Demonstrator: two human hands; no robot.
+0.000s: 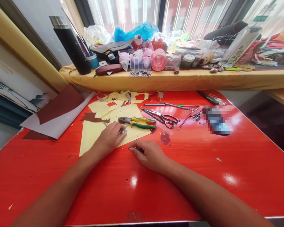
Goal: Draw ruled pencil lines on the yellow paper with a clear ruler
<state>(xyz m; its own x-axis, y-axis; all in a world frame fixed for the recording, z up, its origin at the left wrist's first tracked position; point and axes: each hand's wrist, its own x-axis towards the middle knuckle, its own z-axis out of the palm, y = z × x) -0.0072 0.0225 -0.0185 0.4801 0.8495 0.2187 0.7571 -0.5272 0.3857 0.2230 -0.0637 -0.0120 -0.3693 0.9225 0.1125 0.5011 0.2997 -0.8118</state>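
My left hand (111, 135) rests over the yellow paper (92, 135), its fingers closed around a small silvery metal tool (124, 131). A thin rod end and a rounded end of it show; the rest is hidden by the fingers. To the right, my right hand (151, 154) is just above or on the red table (104, 189), thumb and forefinger pinched together. Whatever may be between those fingertips is too small to name. Pliers (142, 122) with yellow and green handles lie just beyond my left hand. Past them are metal scissors (164, 118).
Cut paper scraps (118, 97) cover the back left, beside a curled brown-and-white sheet (61, 110). Pencils (189, 118), small metal snaps (197, 116), a box cutter (208, 97) and a blurred dark object (216, 121) lie at right. A crowded windowsill (109, 80) borders the back.
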